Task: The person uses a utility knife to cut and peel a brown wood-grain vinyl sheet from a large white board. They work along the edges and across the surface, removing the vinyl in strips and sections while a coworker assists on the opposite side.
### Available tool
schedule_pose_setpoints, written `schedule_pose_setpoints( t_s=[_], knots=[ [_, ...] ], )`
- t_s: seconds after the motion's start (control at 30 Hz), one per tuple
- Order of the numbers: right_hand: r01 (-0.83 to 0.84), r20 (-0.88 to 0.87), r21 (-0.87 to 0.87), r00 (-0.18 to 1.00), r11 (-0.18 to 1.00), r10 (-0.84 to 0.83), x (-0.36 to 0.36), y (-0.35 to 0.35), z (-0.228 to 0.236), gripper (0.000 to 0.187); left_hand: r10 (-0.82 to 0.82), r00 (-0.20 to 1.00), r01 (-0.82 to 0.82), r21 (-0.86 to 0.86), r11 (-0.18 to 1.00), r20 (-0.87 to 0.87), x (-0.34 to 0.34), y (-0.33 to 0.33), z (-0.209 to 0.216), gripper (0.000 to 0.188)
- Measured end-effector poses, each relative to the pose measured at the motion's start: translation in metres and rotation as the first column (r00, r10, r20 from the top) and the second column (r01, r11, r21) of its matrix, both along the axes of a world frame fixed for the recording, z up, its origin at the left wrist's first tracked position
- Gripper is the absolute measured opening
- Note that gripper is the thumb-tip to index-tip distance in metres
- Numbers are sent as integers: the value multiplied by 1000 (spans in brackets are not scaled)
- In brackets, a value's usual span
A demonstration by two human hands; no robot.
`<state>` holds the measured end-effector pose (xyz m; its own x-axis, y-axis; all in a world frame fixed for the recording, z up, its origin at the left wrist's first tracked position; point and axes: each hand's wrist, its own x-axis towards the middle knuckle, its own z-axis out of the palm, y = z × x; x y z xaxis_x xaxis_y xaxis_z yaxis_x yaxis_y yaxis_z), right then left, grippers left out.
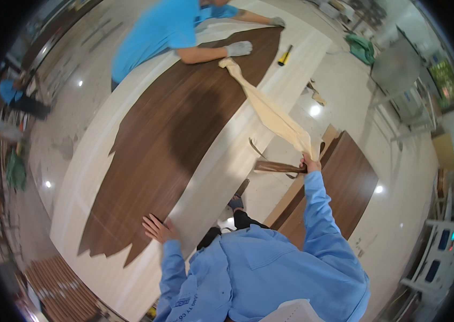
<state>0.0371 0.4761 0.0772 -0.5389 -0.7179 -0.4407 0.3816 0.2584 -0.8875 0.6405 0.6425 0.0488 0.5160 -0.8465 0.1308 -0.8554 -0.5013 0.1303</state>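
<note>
- Lying across a pale board [195,206], the brown wood-grain sheet [152,142] runs from near the person's left side up to the far end, its lower end cut or torn into jagged points and its upper end narrowing.
- A pale yellow strip [272,115] stretches from the far part of the sheet over the edge of the board to the person's right side, twisted along its length.
- The right hand [311,162] is closed around the near end of the pale yellow strip; a brown strip [280,167] also runs to this hand — whether it is gripped too, one cannot tell.
- The left hand [160,229] lies palm down with its fingers spread at the near edge of the sheet, grasping nothing.
- Across the board a co-worker [157,40] in a blue shirt leans over, one gray-gloved hand [239,49] on the sheet and the other [277,21] by its upper tip.
- A yellow and black tool [285,56] lies on the board, right of the sheet.
- Beside the person's right arm are brown panels [350,180], set low near the floor.
- Farther out — a green bundle [360,48] at upper right, a white machine [436,263] with small lights at lower right, and stacked brown pieces [58,287] at lower left.
</note>
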Motion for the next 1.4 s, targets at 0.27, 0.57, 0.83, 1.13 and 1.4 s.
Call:
schedule_pose_setpoints(
  t_s=[0.27,0.57,0.83,1.13,1.4],
  knots=[
    [196,-160,519,978,832,-131,-70,169,-110,22,33,998,-34,19,999,48,-15,-7,-3,70],
    [210,-87,485,978,849,-192,-163,284,-240,19,-434,894,387,-295,874,-112,-82,-91,15,53],
    [459,-95,431,879,777,-467,-348,105,-239,33,-794,544,685,-402,607,-273,-324,-278,15,54],
    [542,-11,238,832,806,-555,-519,-180,-186,62,-550,815,524,-171,834,-185,-425,-337,20,59],
    [263,-902,296,392,918,179,-436,-460,-137,83,-516,845,505,-109,856,-138,-430,-339,25,56]
  ],
)
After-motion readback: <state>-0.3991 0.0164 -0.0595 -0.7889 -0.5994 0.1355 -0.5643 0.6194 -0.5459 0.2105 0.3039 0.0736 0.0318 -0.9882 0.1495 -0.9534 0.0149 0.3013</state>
